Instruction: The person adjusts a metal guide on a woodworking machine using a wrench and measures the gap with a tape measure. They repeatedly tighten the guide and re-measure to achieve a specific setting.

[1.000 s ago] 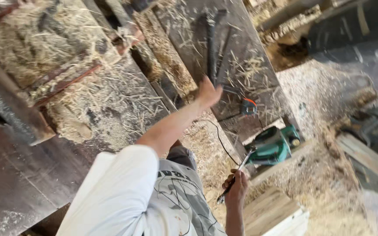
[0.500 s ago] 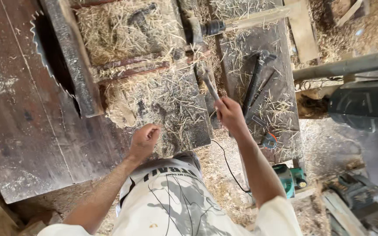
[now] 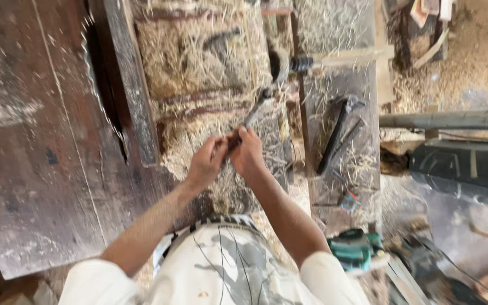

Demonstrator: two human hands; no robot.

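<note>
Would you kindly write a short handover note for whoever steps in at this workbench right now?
Left hand: closed on the near end of a metal tool, together with the right.
Right hand: gripping the same tool; its far end points away over the shavings.
Around: the circular saw blade stands in its slot at the left of the wooden bench; a hammer lies on the right board; a green power tool sits low at the right.
Done: tool is in both hands.
Left: whatever the tool is meant for; it is too blurred to identify.
</note>
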